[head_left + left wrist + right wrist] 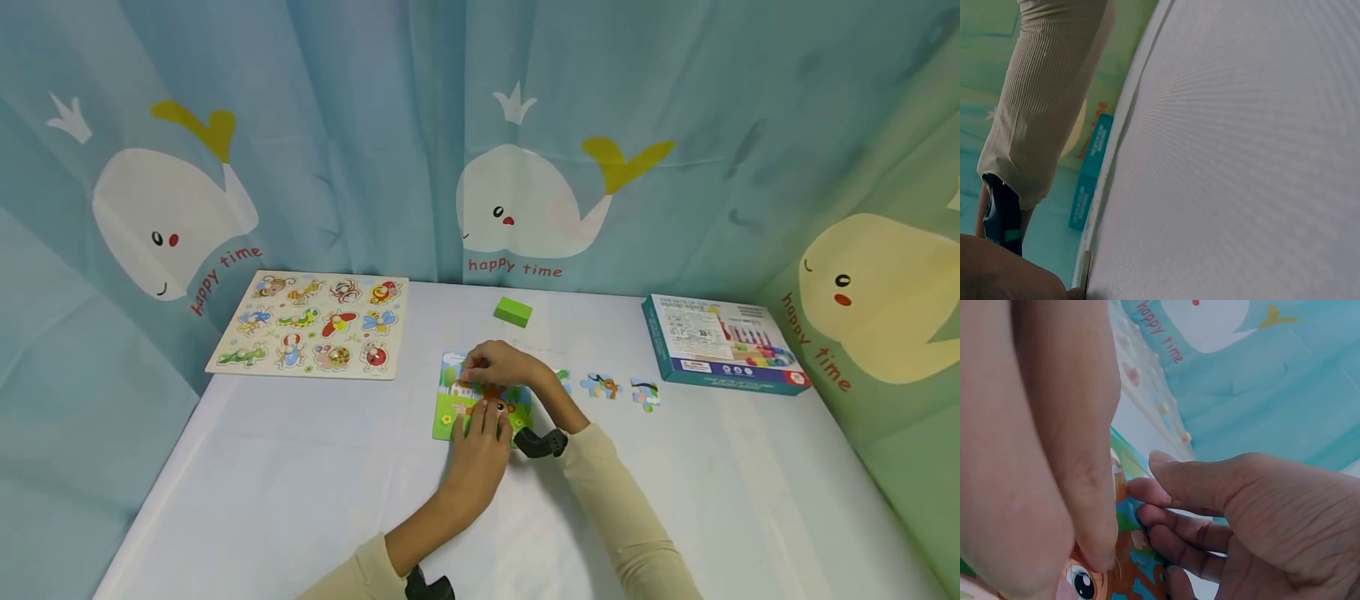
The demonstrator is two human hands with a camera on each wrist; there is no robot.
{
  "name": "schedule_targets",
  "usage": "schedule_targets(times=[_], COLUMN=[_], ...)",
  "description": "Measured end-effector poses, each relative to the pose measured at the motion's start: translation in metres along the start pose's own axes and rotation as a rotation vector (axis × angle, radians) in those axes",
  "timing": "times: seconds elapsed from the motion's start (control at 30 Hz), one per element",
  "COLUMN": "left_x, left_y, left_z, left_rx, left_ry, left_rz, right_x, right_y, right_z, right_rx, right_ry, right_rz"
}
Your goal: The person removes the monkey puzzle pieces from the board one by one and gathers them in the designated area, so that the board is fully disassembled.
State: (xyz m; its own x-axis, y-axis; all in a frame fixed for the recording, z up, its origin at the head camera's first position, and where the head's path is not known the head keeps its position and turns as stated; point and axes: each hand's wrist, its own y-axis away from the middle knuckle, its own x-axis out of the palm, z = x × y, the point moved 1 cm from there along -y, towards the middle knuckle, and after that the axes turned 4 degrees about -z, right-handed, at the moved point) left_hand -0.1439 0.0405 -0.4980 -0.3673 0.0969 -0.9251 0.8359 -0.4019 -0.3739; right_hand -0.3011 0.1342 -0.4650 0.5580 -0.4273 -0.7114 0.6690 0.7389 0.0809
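Note:
A small jigsaw puzzle board [442, 427] with a bright animal picture lies at the middle of the table. My left hand [477, 454] rests on its lower part, fingertips pressing the picture. Over the upper part is my right hand [504, 364]; in the right wrist view its bent fingers [1188, 528] touch the picture and the thumb stands apart from them. To the right lie loose puzzle pieces: one with a brown animal [602, 386], one with a dark branch [646, 393], and another [562, 379] partly hidden by the right wrist. Both hands cover much of the picture.
A green block [513, 312] lies behind the board. At the back left is a wooden insect peg puzzle [307, 327]; at the back right, a teal and white box [723, 343]. A whale-print curtain [375, 125] hangs behind the white table [300, 467].

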Motion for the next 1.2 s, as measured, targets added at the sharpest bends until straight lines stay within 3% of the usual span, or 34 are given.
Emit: schedule_targets(times=[0.27,0.57,0.9,1.07,1.2], left_x=[0.0001,-0.0003,0.0014,0.0009,0.0002], left_y=[0.0005,0.0006,-0.0002,-0.0003,-0.0002], left_z=[0.0004,0.0011,0.0007,0.0006,0.001], left_rx=[0.004,-0.001,-0.004,-0.002,0.002], left_ry=[0.003,0.0,0.019,0.028,0.021], left_rz=[-0.014,0.024,-0.022,-0.011,0.005], right_x=[0.0034,0.0046,0.0016,0.0026,0.0062], right_y=[-0.0002,0.001,0.002,0.0011,-0.0004], right_z=[0.0022,0.0073,0.0013,0.0001,0.0025], right_rx=[0.022,0.015,-0.007,0.013,-0.016], right_ry=[0.033,0.034,0.017,-0.005,0.053], right_rz=[-0.015,-0.037,-0.087,-0.075,-0.068])
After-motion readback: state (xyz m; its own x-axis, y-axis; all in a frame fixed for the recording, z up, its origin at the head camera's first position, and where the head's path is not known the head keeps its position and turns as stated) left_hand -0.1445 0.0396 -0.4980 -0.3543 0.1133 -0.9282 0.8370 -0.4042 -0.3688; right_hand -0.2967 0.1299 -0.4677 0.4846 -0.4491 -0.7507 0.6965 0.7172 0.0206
